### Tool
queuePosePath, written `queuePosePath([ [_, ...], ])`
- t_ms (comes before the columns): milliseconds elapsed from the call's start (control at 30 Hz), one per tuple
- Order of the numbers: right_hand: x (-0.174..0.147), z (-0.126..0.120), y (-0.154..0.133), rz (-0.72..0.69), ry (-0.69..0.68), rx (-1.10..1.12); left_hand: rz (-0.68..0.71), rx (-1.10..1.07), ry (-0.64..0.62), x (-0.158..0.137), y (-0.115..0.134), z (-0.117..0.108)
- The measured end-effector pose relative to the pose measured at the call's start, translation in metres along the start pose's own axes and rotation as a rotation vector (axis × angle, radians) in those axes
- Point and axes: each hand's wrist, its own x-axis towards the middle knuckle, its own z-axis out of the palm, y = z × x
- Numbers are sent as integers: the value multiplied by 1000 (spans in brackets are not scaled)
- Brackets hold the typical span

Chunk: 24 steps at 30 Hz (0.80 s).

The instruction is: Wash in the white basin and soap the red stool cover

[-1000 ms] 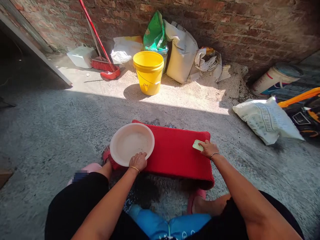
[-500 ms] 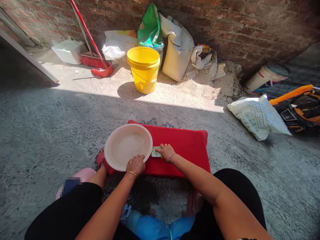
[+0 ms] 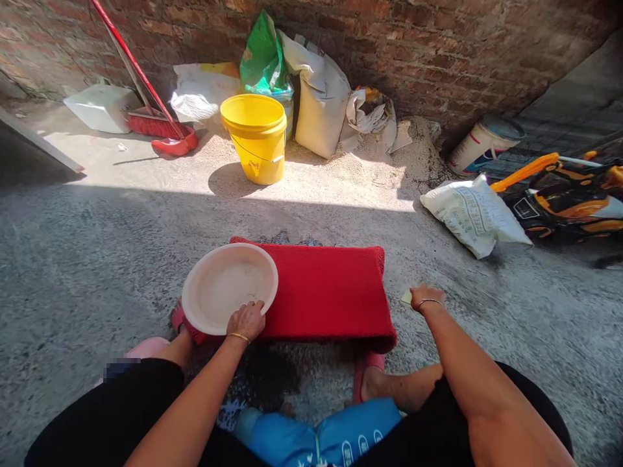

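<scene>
We have our left hand (image 3: 246, 320) at the near-right rim of a pale plastic basin (image 3: 219, 285), the fingers curled over the edge and closed on it; the thumb is hidden from us. The basin sits over the left end of a red cloth (image 3: 326, 292), which is draped over a low support that we cannot make out. Our right hand (image 3: 428, 295) is out past the cloth's right edge, above the concrete floor (image 3: 438, 350), its fingers folded round a small pale green thing (image 3: 406, 297); only a corner shows, so we cannot tell what it is. The basin looks light and thin, somewhat springy, and its smooth wall would be slippery if wet; we would judge the rolled rim the surest hold, with a hand on each side for level carrying. The cloth looks soft and thick, best pinched at a corner. The green thing seems light and stiff, best held by its sides.
</scene>
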Motion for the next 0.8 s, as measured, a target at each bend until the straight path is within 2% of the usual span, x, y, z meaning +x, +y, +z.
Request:
queuePosePath([
  [67, -5, -11, -19, -58, 53, 25, -3, -4, 3, -1, 1, -1],
  [133, -14, -28, -56, -198, 139, 41, -6, -12, -2, -2, 3, -2],
  [233, -39, -54, -133, -509, 264, 31, -14, -22, -12, -2, 3, -3],
  [333, -73, -67, -211, -770, 317, 14, -18, -31, -14, -3, 3, -2],
  [433, -100, -67, -275, -874, 332, 10, -11, -49, -9, -3, 2, 0],
  [500, -109, -65, -302, -885, 335, 21, 0, -56, 0, -3, 1, 1],
  [567, -109, -64, -312, -876, 332, 27, 10, -58, 7, -3, 1, 2],
  [633, -101, -63, -303, -852, 322, 19, 10, -56, 10, -2, 0, 3],
  [700, -87, -59, -275, -800, 302, 2, 7, -53, 13, -1, 0, 4],
  [800, -60, -42, -201, -632, 262, -11, 13, -50, 24, 0, -1, 6],
])
